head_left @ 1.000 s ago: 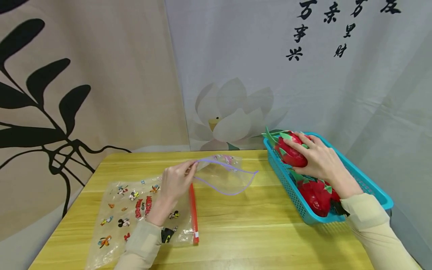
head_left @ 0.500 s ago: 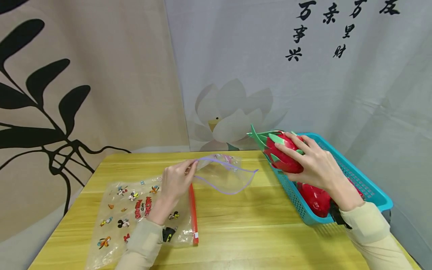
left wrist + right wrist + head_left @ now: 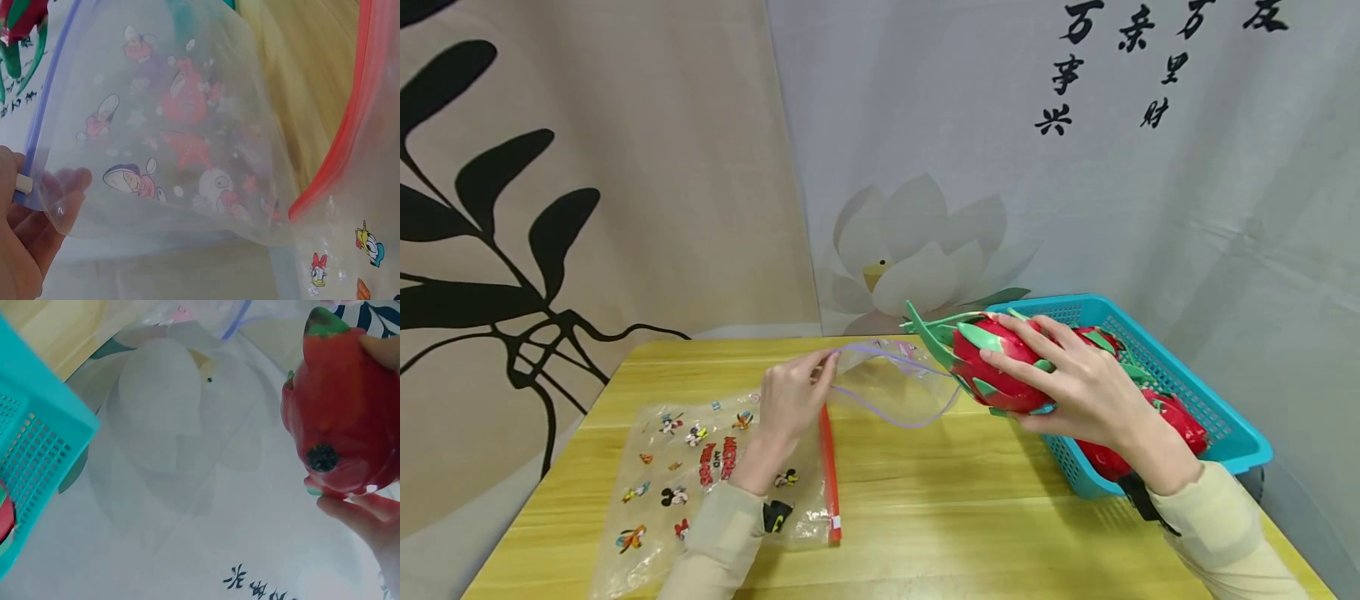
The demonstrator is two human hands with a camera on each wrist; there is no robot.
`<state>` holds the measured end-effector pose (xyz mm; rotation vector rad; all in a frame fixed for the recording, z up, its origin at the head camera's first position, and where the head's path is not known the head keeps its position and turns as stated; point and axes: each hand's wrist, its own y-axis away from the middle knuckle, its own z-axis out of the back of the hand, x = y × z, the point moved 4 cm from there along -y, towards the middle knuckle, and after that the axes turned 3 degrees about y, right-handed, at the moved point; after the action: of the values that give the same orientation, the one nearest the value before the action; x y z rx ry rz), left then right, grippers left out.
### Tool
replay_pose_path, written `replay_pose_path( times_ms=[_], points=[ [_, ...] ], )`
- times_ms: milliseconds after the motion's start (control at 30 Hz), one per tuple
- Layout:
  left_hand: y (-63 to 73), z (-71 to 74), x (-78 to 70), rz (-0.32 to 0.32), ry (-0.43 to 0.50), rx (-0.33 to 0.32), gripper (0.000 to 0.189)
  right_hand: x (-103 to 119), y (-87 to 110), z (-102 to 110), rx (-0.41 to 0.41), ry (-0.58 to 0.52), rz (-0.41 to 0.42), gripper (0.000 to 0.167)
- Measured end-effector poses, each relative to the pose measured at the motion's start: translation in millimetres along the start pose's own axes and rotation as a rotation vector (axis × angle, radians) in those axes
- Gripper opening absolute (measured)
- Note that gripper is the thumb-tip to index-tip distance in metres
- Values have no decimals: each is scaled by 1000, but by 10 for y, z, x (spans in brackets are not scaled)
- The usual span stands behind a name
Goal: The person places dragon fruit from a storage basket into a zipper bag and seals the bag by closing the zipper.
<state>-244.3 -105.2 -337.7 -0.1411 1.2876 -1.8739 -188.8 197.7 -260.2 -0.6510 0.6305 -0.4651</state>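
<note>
My left hand [image 3: 793, 400] pinches one corner of a clear zip bag [image 3: 891, 404] with a purple zipper edge. The bag's mouth gapes toward the right. In the left wrist view, pink and red sea-creature prints show on the bag [image 3: 187, 150], and a white slider [image 3: 23, 183] sits by the fingers. My right hand [image 3: 1078, 383] grips a red dragon fruit [image 3: 1000, 362] with green scales, its long green tips pointing left, close to the bag's mouth. From the right wrist view, a dark round spot marks the end of the dragon fruit [image 3: 356, 412].
A turquoise plastic basket [image 3: 1243, 454] at the right holds more dragon fruit [image 3: 1180, 421]. Under my left forearm lies a second clear bag [image 3: 658, 450] with cartoon prints and a red zipper [image 3: 831, 483]. A printed curtain [image 3: 925, 125] hangs behind the wooden table [image 3: 970, 533].
My right hand has lifted the dragon fruit from the basket and carried it left toward the purple-edged bag. The left hand has stayed put, still pinching the bag.
</note>
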Motion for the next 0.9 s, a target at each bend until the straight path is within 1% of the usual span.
replay_pose_path(
  times_ms=[100,200,300,400,533,667,900],
  points=[
    [-2,0,11,7,-1,1,14,70,-29,-18,14,-17,29,48],
    [-5,-2,23,10,-9,-1,14,131,-40,-54,67,-39,46,50],
    [-8,-3,30,12,-13,-4,14,185,-46,-94,110,-48,54,61],
    [-8,-7,37,13,-12,-6,14,239,-55,-134,122,-47,63,75],
    [-14,-10,31,10,-7,-6,14,295,-67,-184,134,-59,70,81],
    [-25,-10,17,4,-12,-6,14,325,-74,-239,164,-69,54,82],
    [-16,-20,-9,-5,4,0,14,350,-94,-336,183,-59,28,74]
  ],
)
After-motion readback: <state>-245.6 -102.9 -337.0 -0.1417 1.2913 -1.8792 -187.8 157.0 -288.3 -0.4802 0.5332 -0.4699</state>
